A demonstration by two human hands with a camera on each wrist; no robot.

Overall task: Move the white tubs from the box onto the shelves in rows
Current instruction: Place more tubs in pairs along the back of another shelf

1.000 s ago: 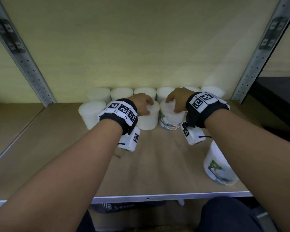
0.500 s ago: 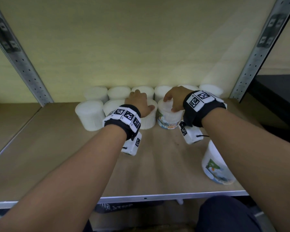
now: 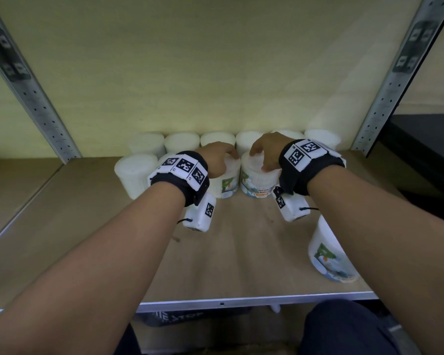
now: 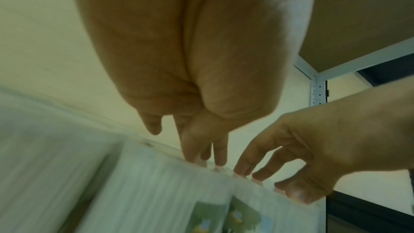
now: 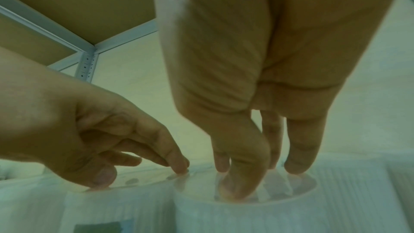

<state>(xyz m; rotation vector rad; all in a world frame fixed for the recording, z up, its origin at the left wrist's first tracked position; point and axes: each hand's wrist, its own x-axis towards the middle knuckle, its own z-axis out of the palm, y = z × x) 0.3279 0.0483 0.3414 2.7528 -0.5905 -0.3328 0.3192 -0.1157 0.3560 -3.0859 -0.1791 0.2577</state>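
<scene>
White tubs (image 3: 182, 142) fill the far row on our shelf (image 3: 241, 252). Our left hand (image 3: 215, 160) and right hand (image 3: 265, 149) press spread fingertips on two near tubs (image 3: 256, 180), one each.

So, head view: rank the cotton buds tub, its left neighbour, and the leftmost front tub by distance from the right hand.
1. Cotton buds tub: directly under the right hand, touching it.
2. Neighbour tub: just left, under the left hand.
3. Leftmost front tub: far left end.
</scene>
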